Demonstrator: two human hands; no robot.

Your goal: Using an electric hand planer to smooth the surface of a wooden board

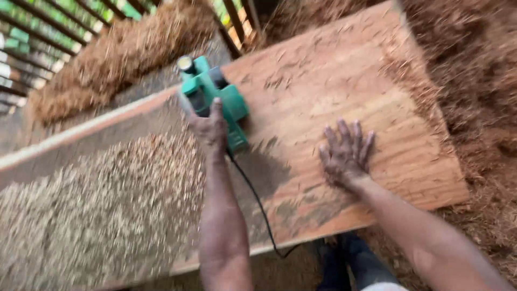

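A green electric hand planer rests on the left part of a wide reddish wooden board. My left hand grips the planer's handle from behind. A black cord trails from the tool toward me over the board's near edge. My right hand lies flat on the board with fingers spread, to the right of the planer and apart from it.
Wood shavings cover the board's left end and lie piled on the ground at right and back left. Dark wooden slats stand at the far left. My legs show below the board's near edge.
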